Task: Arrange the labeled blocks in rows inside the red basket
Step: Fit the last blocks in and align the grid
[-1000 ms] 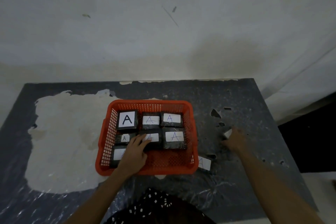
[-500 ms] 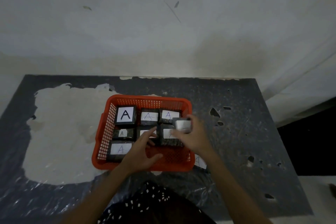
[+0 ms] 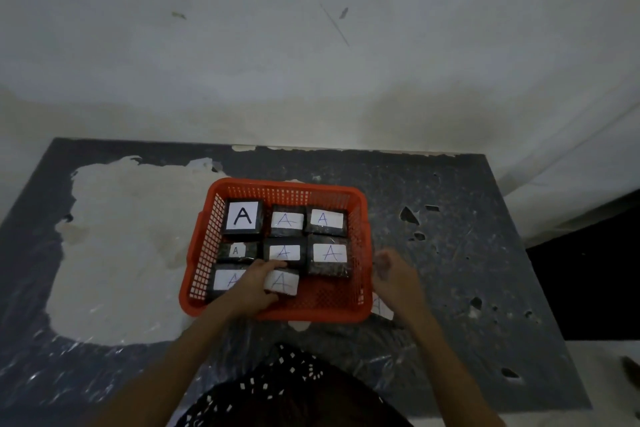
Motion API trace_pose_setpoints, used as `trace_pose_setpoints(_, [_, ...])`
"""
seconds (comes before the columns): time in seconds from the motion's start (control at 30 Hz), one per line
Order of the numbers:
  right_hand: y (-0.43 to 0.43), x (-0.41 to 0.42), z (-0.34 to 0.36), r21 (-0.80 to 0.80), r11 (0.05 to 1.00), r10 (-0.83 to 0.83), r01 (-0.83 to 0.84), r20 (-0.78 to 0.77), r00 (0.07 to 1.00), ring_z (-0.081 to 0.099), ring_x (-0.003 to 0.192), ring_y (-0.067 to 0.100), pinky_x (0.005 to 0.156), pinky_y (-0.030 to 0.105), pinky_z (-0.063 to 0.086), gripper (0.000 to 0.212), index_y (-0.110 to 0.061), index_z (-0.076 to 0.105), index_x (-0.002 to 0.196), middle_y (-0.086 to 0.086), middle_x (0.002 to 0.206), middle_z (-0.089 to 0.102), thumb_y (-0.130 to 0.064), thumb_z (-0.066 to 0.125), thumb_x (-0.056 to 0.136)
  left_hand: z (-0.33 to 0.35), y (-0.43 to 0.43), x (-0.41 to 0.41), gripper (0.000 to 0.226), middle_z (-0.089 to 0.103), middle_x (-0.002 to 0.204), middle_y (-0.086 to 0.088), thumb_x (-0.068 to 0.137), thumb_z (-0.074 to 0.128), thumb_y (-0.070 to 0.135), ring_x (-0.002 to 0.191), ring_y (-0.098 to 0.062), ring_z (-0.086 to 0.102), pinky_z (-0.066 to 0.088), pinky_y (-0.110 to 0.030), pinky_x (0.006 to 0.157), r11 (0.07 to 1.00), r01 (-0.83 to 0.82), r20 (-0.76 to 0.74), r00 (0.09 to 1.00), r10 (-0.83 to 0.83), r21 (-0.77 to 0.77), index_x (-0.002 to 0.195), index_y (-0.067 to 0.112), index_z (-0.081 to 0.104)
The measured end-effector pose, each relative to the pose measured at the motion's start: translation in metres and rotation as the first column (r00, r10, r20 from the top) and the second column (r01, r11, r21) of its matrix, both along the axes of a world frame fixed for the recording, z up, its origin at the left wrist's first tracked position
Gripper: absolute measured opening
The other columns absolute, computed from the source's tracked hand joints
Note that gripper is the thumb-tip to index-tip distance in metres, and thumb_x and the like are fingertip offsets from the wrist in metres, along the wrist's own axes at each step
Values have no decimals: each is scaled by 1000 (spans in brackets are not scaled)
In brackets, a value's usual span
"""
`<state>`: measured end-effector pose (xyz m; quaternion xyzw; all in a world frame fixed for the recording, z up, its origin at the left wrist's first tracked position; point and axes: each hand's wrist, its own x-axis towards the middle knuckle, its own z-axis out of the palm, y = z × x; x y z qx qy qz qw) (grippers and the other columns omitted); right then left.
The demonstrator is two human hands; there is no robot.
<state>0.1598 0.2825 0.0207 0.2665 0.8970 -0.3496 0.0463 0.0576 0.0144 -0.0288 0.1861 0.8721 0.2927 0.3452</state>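
The red basket (image 3: 360,253) sits mid-table and holds several dark blocks with white "A" labels in rows. The back row has three, among them the big-label block (image 3: 242,220); the middle row has three, ending in a block (image 3: 329,258) at the right. In the front row one block (image 3: 225,280) lies at the left. My left hand (image 3: 254,288) grips a block (image 3: 284,282) beside it on the basket floor. My right hand (image 3: 394,276) hovers just outside the basket's right wall, fingers loosely curled, empty. One more labeled block (image 3: 381,305) lies on the table under that hand, partly hidden.
The dark table (image 3: 467,253) has a large pale patch (image 3: 121,246) on its left and chipped spots on the right. A white wall rises behind. The table's right edge drops to a dark floor. My patterned clothing shows at the bottom.
My right hand carried a block over the basket, passed it on and pulled back outside the right wall. My left hand now grips that block in the front row.
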Motion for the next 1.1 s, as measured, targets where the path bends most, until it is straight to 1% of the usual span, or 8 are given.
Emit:
trace_pose_setpoints(0.1, [23,25,-32,173,933,213,-315,439,873,46,123,28,103,37,40,66,-19,44,134,9,133,50,-40,68,76,1,10,-2,63,33,134,-10,78,67,11,119,-24,44,42,-33,102,986,132,-118,983,-143,-100,135,20,42])
trace_pose_setpoints(0.17, [25,41,-50,215,857,300,-468,530,793,42,125,23,102,34,35,69,-22,40,136,3,135,46,-43,67,76,0,13,-2,59,36,133,-10,77,69,20,118,-25,43,41,-37,102,938,213,-287,913,-290,-272,132,20,47])
trace_pose_setpoints(0.27, [25,52,-61,276,829,323,-486,472,820,46,121,20,100,32,37,61,-23,46,128,0,130,49,-41,67,73,-1,12,-3,56,43,133,-6,75,68,39,124,-27,35,30,-43,107,835,230,-416,783,-464,-500,127,26,51])
trace_pose_setpoints(0.43, [41,47,-41,291,911,150,-293,429,891,58,109,20,86,29,47,71,-20,51,129,3,123,60,-52,70,68,-6,11,-6,59,43,135,-3,73,72,37,126,-23,36,36,-42,105,884,220,-360,852,-380,-413,126,23,50])
trace_pose_setpoints(0.6, [52,24,16,264,965,-5,4,1,1000,62,96,24,77,34,52,67,-16,56,123,6,114,64,-43,78,65,-8,12,-7,63,41,136,-5,70,76,20,125,-23,40,43,-39,102,899,282,-259,890,-376,-334,127,20,49])
trace_pose_setpoints(0.7, [33,3,44,194,965,214,-179,-172,962,59,88,12,73,26,51,66,-19,56,120,-6,104,61,-44,77,63,-8,13,-7,63,41,136,-4,71,75,21,125,-22,39,42,-39,103,892,284,-273,881,-387,-352,128,20,47])
trace_pose_setpoints(0.9, [-38,-32,22,263,671,673,-693,175,718,52,104,14,89,31,48,59,-20,53,121,-1,117,56,-38,70,68,-6,8,-6,55,43,136,-4,77,70,30,124,-22,43,42,-37,103,929,224,-297,903,-312,-296,126,21,49])
trace_pose_setpoints(1.1, [-59,-35,-24,260,610,630,-748,413,657,58,106,25,91,37,52,28,-9,61,112,12,115,60,-12,63,84,-5,1,-5,46,46,134,-3,79,69,28,122,-19,46,44,-37,101,958,164,-298,926,-232,-235,122,21,52])
